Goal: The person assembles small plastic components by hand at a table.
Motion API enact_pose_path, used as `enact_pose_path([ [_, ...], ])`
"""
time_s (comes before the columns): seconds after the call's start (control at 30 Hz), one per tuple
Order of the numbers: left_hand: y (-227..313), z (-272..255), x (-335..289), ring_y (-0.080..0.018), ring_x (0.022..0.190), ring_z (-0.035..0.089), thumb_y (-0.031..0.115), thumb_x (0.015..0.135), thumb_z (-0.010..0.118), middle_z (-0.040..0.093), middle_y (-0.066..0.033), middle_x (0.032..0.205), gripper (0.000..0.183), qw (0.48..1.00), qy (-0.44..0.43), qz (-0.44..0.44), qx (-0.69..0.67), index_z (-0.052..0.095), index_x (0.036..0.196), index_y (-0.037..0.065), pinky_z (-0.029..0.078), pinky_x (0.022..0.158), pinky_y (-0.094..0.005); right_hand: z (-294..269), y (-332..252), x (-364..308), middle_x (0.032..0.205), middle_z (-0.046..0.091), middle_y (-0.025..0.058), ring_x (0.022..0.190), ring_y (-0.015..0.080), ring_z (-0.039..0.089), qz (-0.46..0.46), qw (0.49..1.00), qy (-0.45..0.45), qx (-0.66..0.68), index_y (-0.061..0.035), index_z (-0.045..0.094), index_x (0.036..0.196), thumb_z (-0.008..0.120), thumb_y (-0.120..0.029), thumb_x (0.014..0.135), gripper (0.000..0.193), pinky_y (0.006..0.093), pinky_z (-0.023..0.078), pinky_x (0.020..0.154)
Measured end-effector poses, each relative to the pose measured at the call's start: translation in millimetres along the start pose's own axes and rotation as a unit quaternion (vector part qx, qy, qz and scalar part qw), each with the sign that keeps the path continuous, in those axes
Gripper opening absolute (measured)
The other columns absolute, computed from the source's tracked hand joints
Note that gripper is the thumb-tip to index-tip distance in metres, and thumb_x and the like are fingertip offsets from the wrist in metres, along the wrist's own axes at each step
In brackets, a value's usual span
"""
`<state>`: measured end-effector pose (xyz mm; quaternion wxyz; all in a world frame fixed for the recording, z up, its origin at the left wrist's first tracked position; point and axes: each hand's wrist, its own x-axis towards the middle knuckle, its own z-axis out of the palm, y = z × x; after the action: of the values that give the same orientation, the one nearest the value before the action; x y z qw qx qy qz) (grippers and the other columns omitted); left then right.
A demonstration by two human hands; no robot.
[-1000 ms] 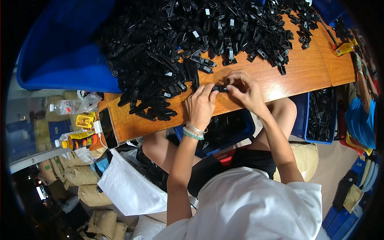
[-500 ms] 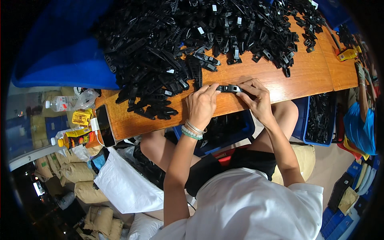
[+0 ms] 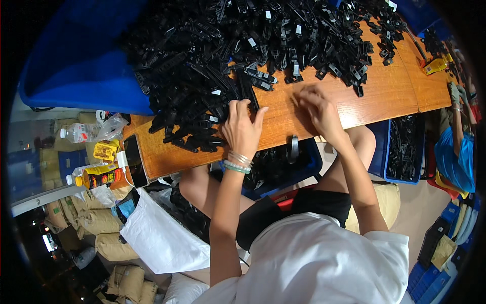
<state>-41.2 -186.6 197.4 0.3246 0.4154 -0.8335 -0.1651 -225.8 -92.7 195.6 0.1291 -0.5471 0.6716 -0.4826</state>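
Observation:
A large heap of black plastic clip-like parts (image 3: 202, 66) covers the far side of the wooden table (image 3: 374, 101). My left hand (image 3: 242, 127) rests at the near edge of the heap, thumb apart from the fingers, beside a long black part (image 3: 248, 90); nothing shows in its grasp. Over the table to its right, my right hand (image 3: 321, 112) is smeared by motion, its fingers bent; whether they hold anything is unclear. Just past the table's front edge, a small black part with a pale shine (image 3: 293, 148) is above the blue crate (image 3: 315, 164) by my knees.
Another blue crate of black parts (image 3: 404, 152) stands to the right. A big blue bin (image 3: 66, 86) is at the left. Near the table's left end lie a phone (image 3: 135, 159) and bottles (image 3: 98, 176). A co-worker in blue (image 3: 455, 157) sits at far right.
The small black part left both hands and is now beyond the table's front edge, above the crate. My left hand moved left toward the heap; my right hand lifted away, blurred.

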Motion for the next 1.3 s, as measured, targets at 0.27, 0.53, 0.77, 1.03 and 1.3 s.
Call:
enact_pose_path([
  [0.27,6,10,-21,-0.0315,0.093,0.055,0.002,0.081,0.059,0.057,-0.0137,0.103,0.017,0.986,-0.033,0.125,0.106,0.057,0.097,0.002,0.049,0.074,-0.0404,12,24,37,0.092,0.055,0.0080,0.090,0.0271,0.052,-0.144,0.948,0.054,-0.277,-0.0050,0.064,0.093,0.068,-0.004,0.075,0.019,0.0382,0.041,0.076],
  [0.53,12,16,-34,-0.0301,0.092,0.053,-0.002,0.074,0.058,0.057,-0.0142,0.108,0.030,0.965,-0.050,0.238,0.095,0.058,0.104,-0.003,0.044,0.079,-0.0408,11,1,6,0.088,0.055,0.0100,0.080,0.0195,0.057,0.096,0.990,0.033,0.096,-0.0016,0.062,0.116,0.068,-0.001,0.082,0.034,0.0287,0.047,0.071],
  [0.77,42,11,-26,-0.0359,0.086,0.055,0.017,0.088,0.063,0.052,-0.0163,0.085,0.024,0.991,-0.113,0.067,0.030,0.059,0.108,0.004,0.045,0.073,-0.0436,-11,19,-22,0.087,0.060,0.0151,0.083,0.0327,0.057,0.061,0.992,0.049,-0.100,0.0019,0.067,0.103,0.067,-0.003,0.080,0.023,0.0383,0.046,0.077],
  [1.03,19,14,-11,-0.0356,0.094,0.055,-0.007,0.077,0.063,0.059,-0.0158,0.095,0.025,0.965,-0.135,0.113,-0.192,0.055,0.099,0.001,0.045,0.081,-0.0425,-20,13,-21,0.090,0.063,0.0141,0.085,0.0265,0.058,0.085,0.994,-0.019,0.061,0.0018,0.068,0.106,0.068,-0.002,0.081,0.025,0.0321,0.046,0.076],
  [1.3,3,9,-5,-0.0282,0.086,0.056,0.004,0.071,0.075,0.059,-0.0118,0.088,0.024,0.973,-0.144,0.083,-0.163,0.069,0.093,-0.002,0.046,0.078,-0.0371,-16,12,-14,0.089,0.062,0.0114,0.085,0.0262,0.057,0.025,0.989,-0.126,0.069,0.0013,0.070,0.103,0.071,0.000,0.075,0.028,0.0331,0.045,0.077],
])
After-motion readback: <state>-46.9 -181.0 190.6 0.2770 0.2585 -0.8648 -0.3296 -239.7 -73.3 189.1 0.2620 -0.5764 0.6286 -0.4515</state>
